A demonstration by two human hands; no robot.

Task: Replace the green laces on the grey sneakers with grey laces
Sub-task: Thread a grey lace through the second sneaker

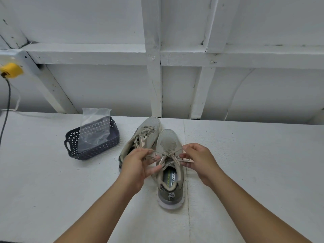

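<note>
Two grey sneakers sit near the table's (245, 155) far edge, at its middle. Over the nearer sneaker (169, 165), the left hand (138, 165) and right hand (198, 159) each pinch an end of its lace (164, 153), pulling outward. A dark basket (93, 146) holding a clear bag (93, 127) stands left of the farther sneaker (145, 132).

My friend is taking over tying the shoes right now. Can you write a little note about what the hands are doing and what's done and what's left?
Left hand: pinching one end of the lace on the near shoe.
Right hand: pinching the other end, pulled out to the side.
Far shoe: beside it on the table, laced, lying tilted.
Basket: to the left, with a clear plastic bag standing in it.
Done: both shoes are threaded with pale laces.
Left: finish the knot on the near shoe. Whether the far shoe is tied I cannot tell.
</note>
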